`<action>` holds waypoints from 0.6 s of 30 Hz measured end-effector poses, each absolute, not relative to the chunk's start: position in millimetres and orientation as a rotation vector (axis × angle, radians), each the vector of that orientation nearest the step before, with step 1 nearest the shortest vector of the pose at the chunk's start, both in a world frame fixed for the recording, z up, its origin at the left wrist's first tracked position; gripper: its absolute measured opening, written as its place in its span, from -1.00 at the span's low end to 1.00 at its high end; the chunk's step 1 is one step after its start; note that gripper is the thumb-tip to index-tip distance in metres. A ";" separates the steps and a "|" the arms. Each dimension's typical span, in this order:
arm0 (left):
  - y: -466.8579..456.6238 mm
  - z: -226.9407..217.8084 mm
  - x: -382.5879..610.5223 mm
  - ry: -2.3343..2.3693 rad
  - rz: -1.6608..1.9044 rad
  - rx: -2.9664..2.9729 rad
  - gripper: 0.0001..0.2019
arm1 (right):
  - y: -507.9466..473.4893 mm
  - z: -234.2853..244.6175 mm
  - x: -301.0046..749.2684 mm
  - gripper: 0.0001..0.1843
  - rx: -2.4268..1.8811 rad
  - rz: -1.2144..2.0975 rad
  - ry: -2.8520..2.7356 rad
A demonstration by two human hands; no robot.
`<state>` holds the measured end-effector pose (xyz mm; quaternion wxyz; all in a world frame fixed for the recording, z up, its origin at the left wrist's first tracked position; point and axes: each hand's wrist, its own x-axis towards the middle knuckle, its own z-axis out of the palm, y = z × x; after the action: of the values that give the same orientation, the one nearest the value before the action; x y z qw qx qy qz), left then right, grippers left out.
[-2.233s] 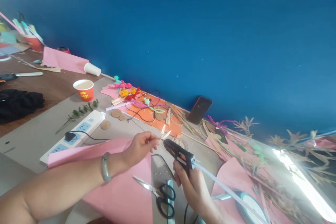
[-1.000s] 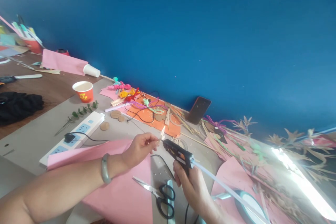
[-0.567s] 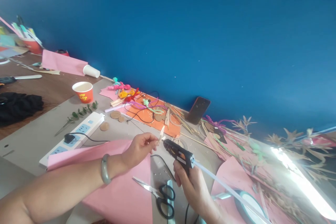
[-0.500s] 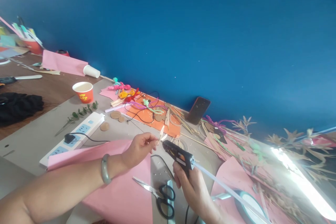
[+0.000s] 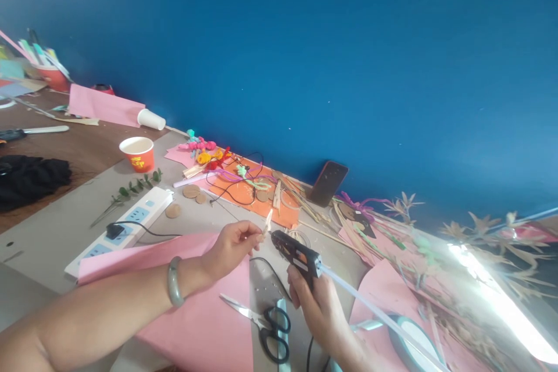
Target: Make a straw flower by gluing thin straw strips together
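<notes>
Head view: pinching pale strip (image 5: 268,223) in left hand (image 5: 232,251), clamping hot-glue gun (image 5: 299,253) in right hand (image 5: 320,307); probably gluing, next needing steady aim

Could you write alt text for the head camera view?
A left hand pinches a pale leaf-like piece close to a black hot glue gun held in the right hand; scissors lie nearby, and a smartphone stands by a blue wall.

And there's your left forearm (image 5: 100,308), slanting in from the near left | your left hand (image 5: 231,250) pinches at the fingertips (image 5: 257,238), pointing right | your right hand (image 5: 316,305), angled from the near right, curls in a grip | hands close, apart!
</notes>
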<state>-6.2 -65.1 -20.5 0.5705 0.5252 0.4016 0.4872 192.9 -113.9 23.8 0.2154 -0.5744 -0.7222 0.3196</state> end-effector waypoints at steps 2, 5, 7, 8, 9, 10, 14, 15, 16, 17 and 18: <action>-64.5 -21.3 -6.1 0.944 1.143 1.230 -0.77 | -114.4 23.9 192.9 -0.48 -1.581 0.890 -2.009; -64.1 -22.2 -5.6 0.945 1.150 1.220 -0.77 | -114.9 23.8 191.9 -0.48 -1.559 0.890 -2.018; -64.2 -21.9 -5.4 0.944 1.147 1.217 -0.76 | -113.9 22.8 191.3 -0.48 -1.586 0.880 -1.939; -64.3 -21.3 -5.4 0.943 1.146 1.214 -0.75 | -112.7 21.9 191.2 -0.49 -1.597 0.875 -1.875; -64.5 -20.5 -5.5 0.943 1.145 1.210 -0.75 | -111.2 21.0 191.4 -0.50 -1.590 0.870 -1.807; -64.6 -19.6 -5.7 0.942 1.140 1.205 -0.74 | -109.4 20.1 191.7 -0.53 -1.567 0.865 -1.739; -65.9 -16.9 -5.7 0.914 1.111 1.190 -0.74 | -102.2 17.3 192.0 -0.67 -1.452 0.902 -1.529; -66.7 -16.8 -5.3 0.901 1.098 1.189 -0.74 | -101.1 16.5 190.9 -0.69 -1.452 0.935 -1.478; -67.9 -17.0 -4.7 0.887 1.089 1.187 -0.75 | -100.4 15.4 189.1 -0.70 -1.453 0.981 -1.423; -69.3 -17.4 -3.9 0.876 1.080 1.184 -0.76 | -100.2 13.8 186.5 -0.71 -1.449 1.035 -1.362; -71.1 -17.8 -2.9 0.864 1.069 1.179 -0.77 | -100.4 11.8 183.4 -0.71 -1.434 1.091 -1.299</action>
<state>-2.9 -71.1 -17.8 0.6173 0.5123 0.3755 0.4643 183.4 -100.4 11.8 0.4442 -0.5784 -0.5238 0.4402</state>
